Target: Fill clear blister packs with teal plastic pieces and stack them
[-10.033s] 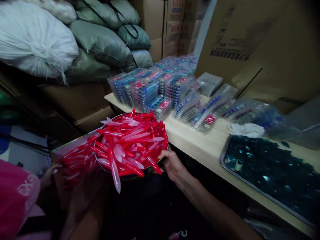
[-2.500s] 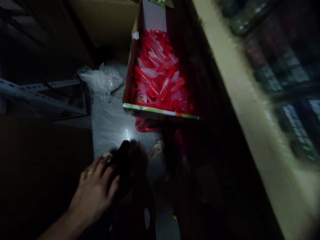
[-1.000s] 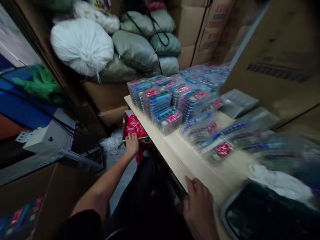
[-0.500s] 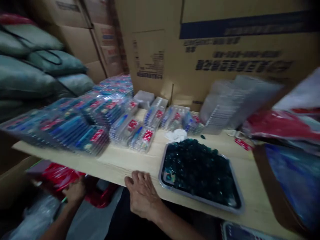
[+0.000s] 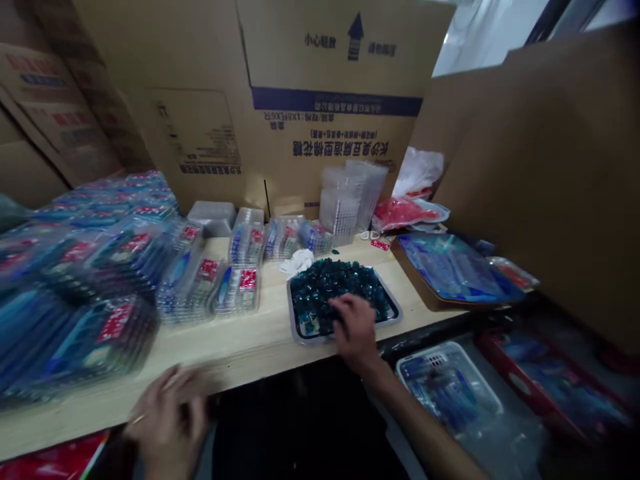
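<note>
Right hand: fingers spread loosely, resting on the dark teal pieces heaped in a metal tray; nothing is visibly gripped. Left hand: blurred, at the near edge of the table, fingers slightly parted, holding nothing that can be made out. The tray sits on the table's front half. Left of it lie clear blister packs in stacks; behind it, a white cloth, clear plastic trays, and a large cardboard box. A white basket stands below the table.
</note>
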Demonstrator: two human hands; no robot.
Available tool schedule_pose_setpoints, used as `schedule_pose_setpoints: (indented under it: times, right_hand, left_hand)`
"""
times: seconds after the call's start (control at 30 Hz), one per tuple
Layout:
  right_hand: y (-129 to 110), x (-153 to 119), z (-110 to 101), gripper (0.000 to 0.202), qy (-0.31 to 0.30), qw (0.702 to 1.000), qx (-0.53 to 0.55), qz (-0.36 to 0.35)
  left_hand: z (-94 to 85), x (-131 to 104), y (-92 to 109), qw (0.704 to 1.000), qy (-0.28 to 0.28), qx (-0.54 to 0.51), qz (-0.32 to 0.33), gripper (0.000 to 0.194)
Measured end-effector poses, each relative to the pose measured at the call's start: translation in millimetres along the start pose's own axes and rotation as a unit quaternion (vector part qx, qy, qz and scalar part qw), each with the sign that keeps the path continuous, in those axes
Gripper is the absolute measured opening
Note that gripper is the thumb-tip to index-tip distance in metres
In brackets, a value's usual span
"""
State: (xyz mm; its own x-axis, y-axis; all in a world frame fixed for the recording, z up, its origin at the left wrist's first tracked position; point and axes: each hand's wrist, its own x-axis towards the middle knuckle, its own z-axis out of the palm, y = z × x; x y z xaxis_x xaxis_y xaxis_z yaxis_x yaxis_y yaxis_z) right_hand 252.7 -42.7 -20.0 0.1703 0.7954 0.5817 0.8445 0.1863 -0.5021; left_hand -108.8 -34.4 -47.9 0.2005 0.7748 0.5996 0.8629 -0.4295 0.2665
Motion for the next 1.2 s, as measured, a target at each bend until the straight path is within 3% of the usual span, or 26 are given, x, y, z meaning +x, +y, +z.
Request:
schedule_pose_setpoints:
  times: [0.07,0.13,0.17,0.23,0.33,0.4,0.47,0.5,0.53,0.6,0.7,0.77,0.87,0.97,1.03,1.2]
  right_hand:
    - [35.1,15.3,-18.0,0.046,0.028,0.985,-0.098,0.136]
    - [66.2,26.8,-27.0,0.054,0.029,0.943,-0.149,0.296]
    - [79.2,29.3,-28.1,0.056,0.008,0.924,-0.147,0.353]
    - [99.0,28.3,-26.1,0.059,-0.035,0.907,-0.126,0.4]
    - [113.7,25.9,-23.2,0.059,-0.076,0.911,-0.127,0.385]
    - [113.4,38.1,-26.1,0.059,-0.079,0.909,-0.177,0.368]
    - [106.1,67.7,-29.1,0.058,-0.081,0.914,-0.234,0.322]
    - [101.0,88.3,-28.2,0.058,-0.093,0.923,-0.245,0.282]
    - [95.8,111.3,-24.5,0.055,-0.145,0.933,-0.229,0.235]
    - [87.3,157.6,-7.2,0.042,-0.261,0.925,-0.19,0.199]
    - [81.0,205.8,35.7,0.036,-0.338,0.903,-0.164,0.209]
    - [79.7,218.2,63.8,0.036,-0.377,0.888,-0.153,0.214]
    - [80.1,219.4,90.6,0.034,-0.414,0.877,-0.126,0.209]
    - [82.4,218.0,97.7,0.021,-0.431,0.879,-0.077,0.19]
    - [84.8,219.7,95.4,0.023,-0.433,0.885,-0.034,0.168]
    - [88.1,224.2,70.5,0.051,-0.44,0.892,0.069,0.08]
  left_hand:
    - [24.2,9.8,40.8,0.998,-0.023,-0.035,0.038,0.026]
    - [52.5,25.2,82.3,0.99,-0.108,-0.067,0.06,0.037]
    - [66.8,32.2,100.2,0.985,-0.145,-0.082,0.051,0.049]
    - [92.8,41.4,126.7,0.968,-0.219,-0.114,0.033,0.068]
    - [115.8,44.2,143.2,0.958,-0.256,-0.129,0.012,0.071]
    - [115.4,49.1,143.7,0.957,-0.26,-0.126,0.009,0.069]
    - [105.8,68.0,142.1,0.957,-0.267,-0.11,0.0,0.064]
    - [100.5,84.6,142.1,0.959,-0.267,-0.095,-0.008,0.06]
    - [97.1,105.4,143.2,0.961,-0.266,-0.072,-0.019,0.053]
    - [100.6,154.2,149.3,0.969,-0.245,-0.013,-0.021,0.042]
    - [133.1,218.4,162.2,0.96,-0.277,0.002,-0.034,0.036]
    - [162.3,242.6,166.5,0.952,-0.303,-0.004,-0.045,0.034]
    - [196.6,255.2,161.2,0.943,-0.326,-0.033,-0.053,0.034]
    - [214.0,257.5,147.8,0.943,-0.316,-0.085,-0.058,0.035]
    - [220.7,258.7,140.1,0.943,-0.299,-0.124,-0.074,0.034]
    - [225.9,259.3,128.0,0.938,-0.239,-0.204,-0.147,0.033]
